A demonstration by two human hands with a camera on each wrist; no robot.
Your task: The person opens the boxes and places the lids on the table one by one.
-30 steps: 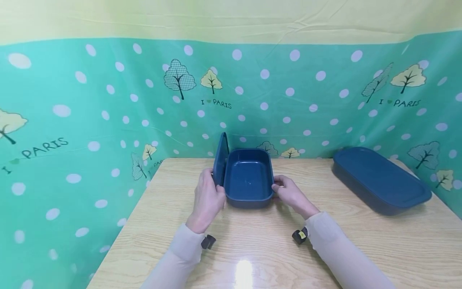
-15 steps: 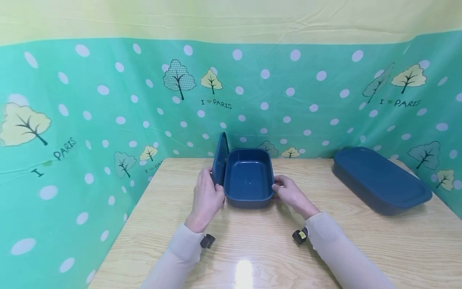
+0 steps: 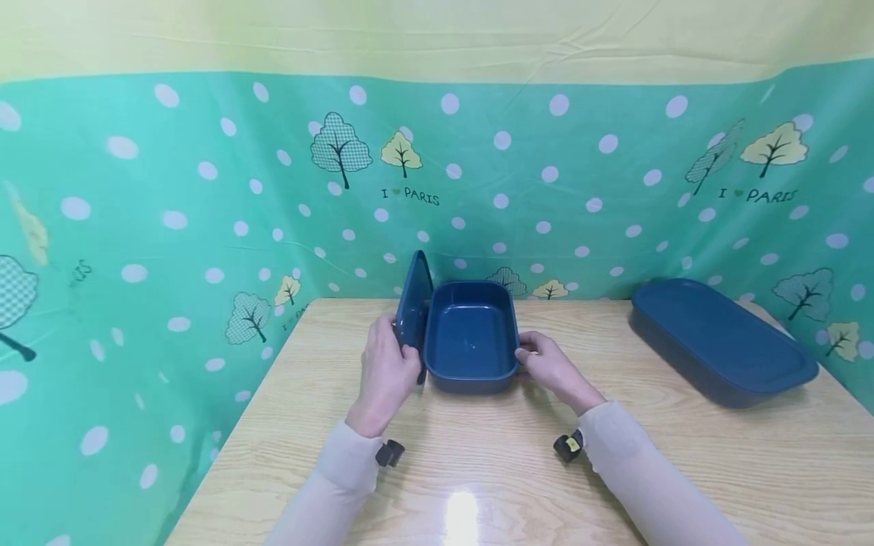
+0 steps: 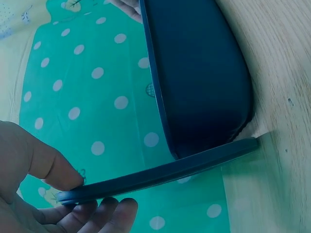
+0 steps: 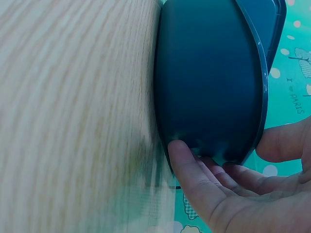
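Observation:
A dark blue, rounded rectangular box (image 3: 471, 385) sits open-topped on the table, nothing visible inside. Its matching lid (image 3: 412, 299) stands on edge along the left side, tilted slightly outward. My left hand (image 3: 385, 369) pinches the lid's near upper part; in the left wrist view the thumb lies on one face and the fingers on the other. The lid's lower end (image 4: 243, 144) is close to the table there. My right hand (image 3: 553, 369) grips the box's right side, thumb at the rim and fingertips (image 5: 181, 149) against the outer wall.
A longer dark blue lidded container (image 3: 724, 334) stands at the right of the wooden table (image 3: 505, 470). Behind and to the left hangs a green dotted curtain (image 3: 546, 197), close to the table's back edge.
My left hand has moved slightly left with the lid, which leans a little further from the box. The right hand and box stay put. The curtain at left has shifted.

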